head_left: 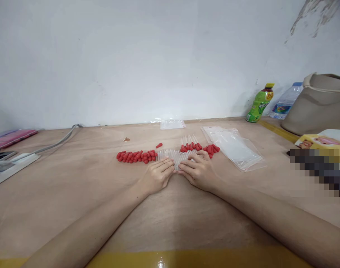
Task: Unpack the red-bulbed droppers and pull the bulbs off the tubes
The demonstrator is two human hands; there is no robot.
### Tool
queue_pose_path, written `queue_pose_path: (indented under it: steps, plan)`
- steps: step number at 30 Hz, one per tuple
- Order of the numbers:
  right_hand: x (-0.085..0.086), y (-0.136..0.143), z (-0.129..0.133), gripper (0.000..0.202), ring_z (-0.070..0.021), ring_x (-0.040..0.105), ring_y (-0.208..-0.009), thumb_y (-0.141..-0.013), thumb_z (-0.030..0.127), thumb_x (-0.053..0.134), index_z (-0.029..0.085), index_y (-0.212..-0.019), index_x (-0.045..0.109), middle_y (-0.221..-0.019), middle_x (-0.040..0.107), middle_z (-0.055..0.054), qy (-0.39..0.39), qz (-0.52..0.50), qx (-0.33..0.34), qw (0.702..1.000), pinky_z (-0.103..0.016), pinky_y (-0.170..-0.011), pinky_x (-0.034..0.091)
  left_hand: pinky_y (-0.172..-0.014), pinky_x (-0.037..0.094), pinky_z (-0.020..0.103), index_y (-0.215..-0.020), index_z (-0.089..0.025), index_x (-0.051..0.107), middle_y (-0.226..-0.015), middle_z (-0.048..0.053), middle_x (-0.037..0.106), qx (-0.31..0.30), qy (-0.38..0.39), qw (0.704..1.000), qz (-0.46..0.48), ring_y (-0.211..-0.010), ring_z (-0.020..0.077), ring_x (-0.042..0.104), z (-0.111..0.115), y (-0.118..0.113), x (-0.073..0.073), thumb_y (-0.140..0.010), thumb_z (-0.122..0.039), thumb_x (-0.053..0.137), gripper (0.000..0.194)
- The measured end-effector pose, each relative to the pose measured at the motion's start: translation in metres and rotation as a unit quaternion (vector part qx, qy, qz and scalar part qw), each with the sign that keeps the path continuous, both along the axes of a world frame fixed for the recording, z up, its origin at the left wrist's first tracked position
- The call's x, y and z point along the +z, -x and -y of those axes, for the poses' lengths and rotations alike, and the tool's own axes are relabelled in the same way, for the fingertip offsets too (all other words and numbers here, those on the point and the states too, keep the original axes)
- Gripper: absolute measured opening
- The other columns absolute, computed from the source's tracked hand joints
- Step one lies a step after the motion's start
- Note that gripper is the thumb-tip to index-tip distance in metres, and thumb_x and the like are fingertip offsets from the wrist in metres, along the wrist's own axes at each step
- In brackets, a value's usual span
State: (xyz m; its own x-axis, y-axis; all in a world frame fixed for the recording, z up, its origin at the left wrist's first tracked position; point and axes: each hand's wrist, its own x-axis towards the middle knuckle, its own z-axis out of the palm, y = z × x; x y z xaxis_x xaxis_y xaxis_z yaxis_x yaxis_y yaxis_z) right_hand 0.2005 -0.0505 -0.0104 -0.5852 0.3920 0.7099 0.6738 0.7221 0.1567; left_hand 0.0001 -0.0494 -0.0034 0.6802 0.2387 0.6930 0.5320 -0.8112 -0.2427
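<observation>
Several clear thin tubes (172,154) lie side by side on the wooden table, in front of me. My left hand (159,172) rests flat over their left near ends, fingers extended. On their right near ends lies my right hand (198,170), its fingers spread and slightly bent. A long heap of red rubber bulbs (136,156) sits left of the tubes, and one red bulb (159,145) lies apart behind them. Clear tubes with red bulbs on their near ends (190,147) lie behind my right hand. A smaller heap of red bulbs (211,149) is just to their right.
Clear plastic bags (237,149) lie to the right, and another bag (172,124) lies by the wall. A green bottle (260,103), a water bottle (287,100) and a beige bin (317,104) stand back right. A grey cable (58,142) crosses the left side.
</observation>
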Motion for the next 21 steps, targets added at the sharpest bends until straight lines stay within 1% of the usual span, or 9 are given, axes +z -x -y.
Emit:
queue_pose_path:
  steps: [3, 8, 13, 18, 21]
  plan:
    - [0.0019, -0.0026, 0.0006, 0.017, -0.0159, 0.053, -0.084, -0.087, 0.03, 0.048, 0.025, -0.086, 0.063, -0.085, 0.068, 0.002, -0.01, 0.005, 0.008, 1.0, -0.039, -0.087, 0.024, -0.09, 0.05, 0.032, -0.088, -0.014, 0.06, -0.09, 0.007, 0.068, -0.008, 0.023, 1.0, 0.008, -0.09, 0.0163, 0.064, 0.0003, 0.0012, -0.0013, -0.083, -0.015, 0.049, 0.012]
    - [0.0049, -0.0051, 0.0034, 0.015, -0.0167, 0.055, -0.086, -0.087, 0.028, 0.049, 0.027, -0.087, 0.064, -0.093, 0.069, 0.005, -0.03, -0.013, 0.019, 0.999, -0.04, -0.085, 0.026, -0.09, 0.05, 0.031, -0.085, -0.016, 0.058, -0.087, 0.005, 0.068, -0.005, 0.03, 1.0, 0.009, -0.085, 0.0146, 0.064, 0.0009, 0.0026, -0.004, -0.084, -0.016, 0.048, 0.011]
    - [0.0065, -0.0065, 0.0045, 0.018, -0.0156, 0.057, -0.086, -0.088, 0.029, 0.047, 0.029, -0.088, 0.065, -0.095, 0.069, 0.005, -0.025, 0.01, -0.002, 1.0, -0.037, -0.083, 0.03, -0.09, 0.05, 0.03, -0.086, -0.016, 0.057, -0.087, 0.005, 0.067, -0.018, 0.038, 0.999, 0.02, -0.084, 0.0138, 0.064, 0.0003, 0.0028, -0.0056, -0.083, -0.015, 0.049, 0.009]
    - [0.0084, -0.0066, 0.0033, 0.012, -0.012, 0.058, -0.079, -0.084, 0.024, 0.054, 0.026, -0.087, 0.065, -0.089, 0.07, 0.006, -0.102, -0.018, 0.02, 0.994, -0.034, -0.082, 0.029, -0.089, 0.05, 0.03, -0.087, -0.015, 0.057, -0.086, 0.005, 0.067, -0.031, 0.048, 0.998, 0.036, -0.082, 0.0132, 0.064, -0.0007, 0.0026, -0.0074, -0.083, -0.015, 0.05, 0.008]
    - [0.0085, -0.0064, 0.0055, 0.01, -0.0108, 0.059, -0.078, -0.083, 0.023, 0.056, 0.025, -0.088, 0.064, -0.088, 0.07, 0.008, -0.122, -0.021, 0.027, 0.992, -0.033, -0.08, 0.029, -0.089, 0.05, 0.03, -0.087, -0.015, 0.057, -0.085, 0.005, 0.066, -0.037, 0.047, 0.997, 0.041, -0.08, 0.0132, 0.063, 0.0002, 0.0034, -0.0068, -0.082, -0.014, 0.05, 0.008]
